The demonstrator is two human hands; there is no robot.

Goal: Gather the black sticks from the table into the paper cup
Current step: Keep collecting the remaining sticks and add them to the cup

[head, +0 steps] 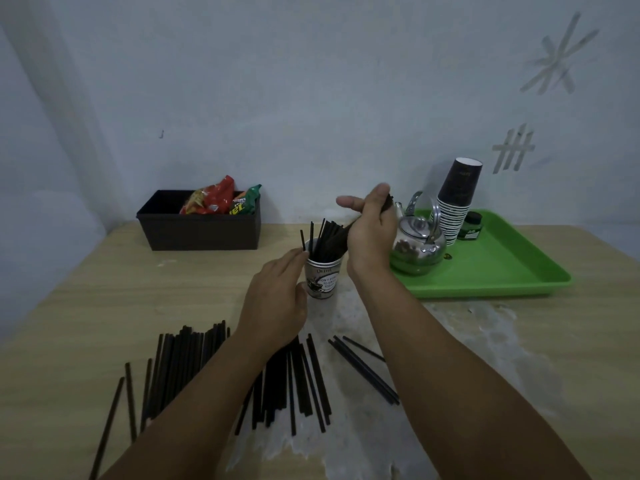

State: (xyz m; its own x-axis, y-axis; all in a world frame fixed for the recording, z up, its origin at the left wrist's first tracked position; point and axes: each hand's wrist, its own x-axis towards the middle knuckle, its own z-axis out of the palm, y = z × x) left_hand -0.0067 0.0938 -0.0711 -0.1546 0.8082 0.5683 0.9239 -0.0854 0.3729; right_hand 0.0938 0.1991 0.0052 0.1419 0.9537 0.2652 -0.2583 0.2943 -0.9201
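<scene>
Crossing the near half of the wooden table, both forearms cover part of the loose black sticks, so the full spread cannot be made out — only the portions left, between and right of the arms are visible, and the leftmost sticks run off the bottom edge. The left hand hides the left wall of the paper cup; its fingers lie nearly straight against that wall, steadying the cup without curling round it. The right hand is raised above and just right of the cup, fingers curled round a bundle of sticks whose lower ends point down into the cup mouth; the thumb sticks out to the left, and the upper ends of the bundle show just past the fingers. More sticks already stand upright in the cup. The right hand also blocks the left side of a steel kettle, which stands on a green tray together with a leaning stack of dark paper cups and a small green jar, label unreadable. A dark brown box holding snack packets stands at the far left against the wall — well apart from the cup.
</scene>
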